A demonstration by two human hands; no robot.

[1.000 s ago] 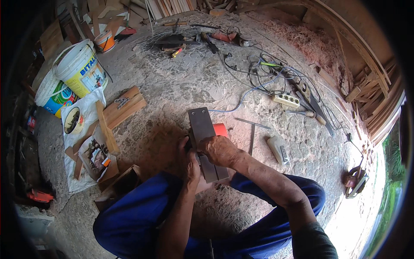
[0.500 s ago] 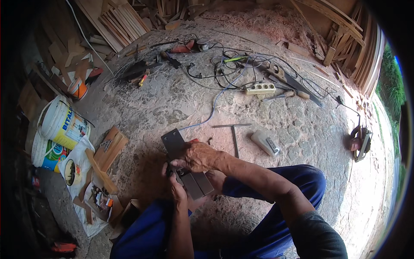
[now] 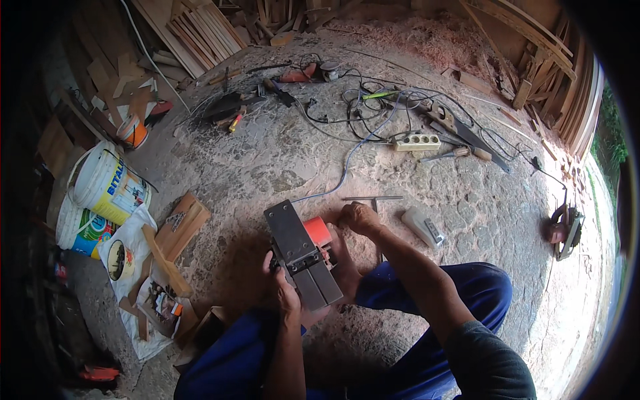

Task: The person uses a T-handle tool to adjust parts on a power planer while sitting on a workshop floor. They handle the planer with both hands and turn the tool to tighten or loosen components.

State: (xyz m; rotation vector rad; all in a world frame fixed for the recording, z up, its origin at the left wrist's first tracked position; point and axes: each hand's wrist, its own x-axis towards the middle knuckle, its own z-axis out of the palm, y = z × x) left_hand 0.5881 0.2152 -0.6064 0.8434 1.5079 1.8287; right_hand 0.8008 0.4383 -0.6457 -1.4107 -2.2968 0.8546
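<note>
Bright blue trousers were worn, creased at the knees and dusted pale in places. A dark grey short sleeve was seen on the right upper arm, its hem ending above the elbow. Both forearms were left bare, as were the left hand [image 3: 285,293] and the right hand [image 3: 360,218]; no gloves, watch or rings could be made out

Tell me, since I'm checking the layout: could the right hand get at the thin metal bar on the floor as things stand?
Probably yes. The right hand lies on the floor just below the thin metal bar, with only bare ground between; the left hand holds the electric planer.
</note>
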